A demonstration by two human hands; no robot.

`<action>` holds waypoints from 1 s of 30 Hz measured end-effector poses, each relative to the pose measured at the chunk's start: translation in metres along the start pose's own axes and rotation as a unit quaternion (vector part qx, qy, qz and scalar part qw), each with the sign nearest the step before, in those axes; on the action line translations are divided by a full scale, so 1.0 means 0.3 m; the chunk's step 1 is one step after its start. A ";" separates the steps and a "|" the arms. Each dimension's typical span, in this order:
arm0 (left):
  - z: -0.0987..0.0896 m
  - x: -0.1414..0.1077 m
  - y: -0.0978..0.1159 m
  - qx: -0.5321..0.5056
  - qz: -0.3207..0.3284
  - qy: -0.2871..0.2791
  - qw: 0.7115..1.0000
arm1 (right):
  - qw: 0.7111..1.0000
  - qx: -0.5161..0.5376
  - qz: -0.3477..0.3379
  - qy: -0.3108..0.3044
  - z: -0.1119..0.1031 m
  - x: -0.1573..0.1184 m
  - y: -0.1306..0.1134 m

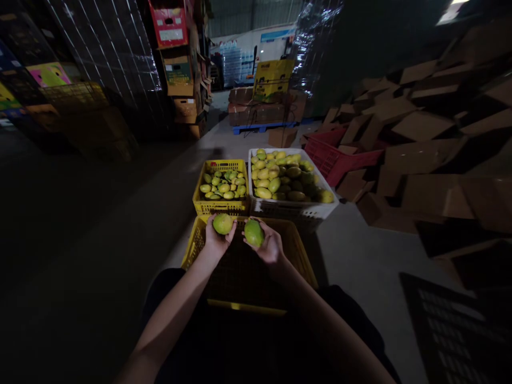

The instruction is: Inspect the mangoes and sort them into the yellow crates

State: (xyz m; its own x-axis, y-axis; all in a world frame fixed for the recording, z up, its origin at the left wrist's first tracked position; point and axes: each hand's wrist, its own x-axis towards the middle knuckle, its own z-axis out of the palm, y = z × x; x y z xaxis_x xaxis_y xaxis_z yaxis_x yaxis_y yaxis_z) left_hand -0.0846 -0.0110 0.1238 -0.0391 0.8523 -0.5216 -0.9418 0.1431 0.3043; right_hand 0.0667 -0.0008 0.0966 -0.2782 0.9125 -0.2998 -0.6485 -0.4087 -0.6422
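Note:
My left hand (pixel 217 241) is closed around a yellow-green mango (pixel 222 224). A greener mango (pixel 254 233) rests in the grip of my right hand (pixel 272 246), a short way to the right. Both hands are over a yellow plastic crate (pixel 301 242) in front of me, whose dark inside is hard to make out. Just beyond it stands a smaller-looking yellow crate (pixel 218 207) with several green and yellow mangoes (pixel 224 188). Beside that, a white crate (pixel 323 209) is heaped with larger yellowish mangoes (pixel 294 172).
At the right lies a big pile of cardboard boxes (pixel 426 125), with a red crate (pixel 332 157) at its edge. Stacked boxes (pixel 185 109) rise at the back left. Farther back, a blue pallet (pixel 260 128) carries cartons. A dark slatted crate (pixel 452 320) is at the lower right.

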 end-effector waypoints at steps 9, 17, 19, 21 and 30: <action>-0.006 0.014 -0.011 0.010 0.015 0.000 1.000 | 0.999 -0.035 -0.030 0.000 0.017 -0.005 0.010; -0.012 0.027 -0.015 0.012 -0.016 0.001 1.000 | 0.999 -0.030 -0.041 0.010 0.022 -0.004 0.006; -0.009 0.023 -0.014 0.019 -0.023 -0.005 1.000 | 0.998 -0.034 -0.036 0.027 0.030 -0.010 0.001; -0.004 0.014 -0.013 0.027 -0.037 -0.011 0.999 | 0.998 -0.045 -0.031 0.042 0.039 -0.017 0.000; 0.003 -0.013 -0.012 0.068 -0.038 -0.046 0.996 | 0.985 -0.117 -0.088 0.094 0.057 -0.035 -0.001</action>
State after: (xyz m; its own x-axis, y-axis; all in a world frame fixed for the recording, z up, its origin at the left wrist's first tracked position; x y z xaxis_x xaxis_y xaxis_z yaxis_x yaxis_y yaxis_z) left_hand -0.0807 -0.0145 0.1254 0.0674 0.8784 -0.4732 -0.8871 0.2698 0.3745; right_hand 0.0579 -0.0100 0.1120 -0.0264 0.9596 -0.2800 -0.4878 -0.2569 -0.8343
